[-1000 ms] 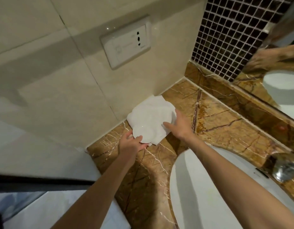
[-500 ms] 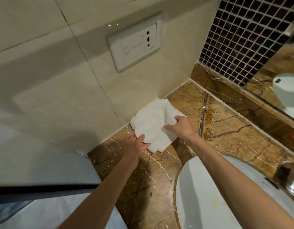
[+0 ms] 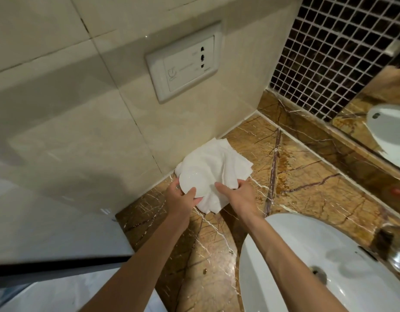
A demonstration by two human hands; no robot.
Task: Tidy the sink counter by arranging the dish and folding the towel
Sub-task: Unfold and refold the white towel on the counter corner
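While the left hand point(image 3: 180, 197) pinches the small white dish point(image 3: 193, 183) atop the crumpled towel point(image 3: 219, 164), the right hand point(image 3: 238, 197) clutches the towel's near edge just beside it.

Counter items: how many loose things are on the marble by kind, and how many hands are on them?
Dish: 1, white, gripped by the left hand
Towel: 1, white, crumpled against the wall, pinched by the right hand
Hands: 2
Total: 2 loose items on the counter, 2 hands
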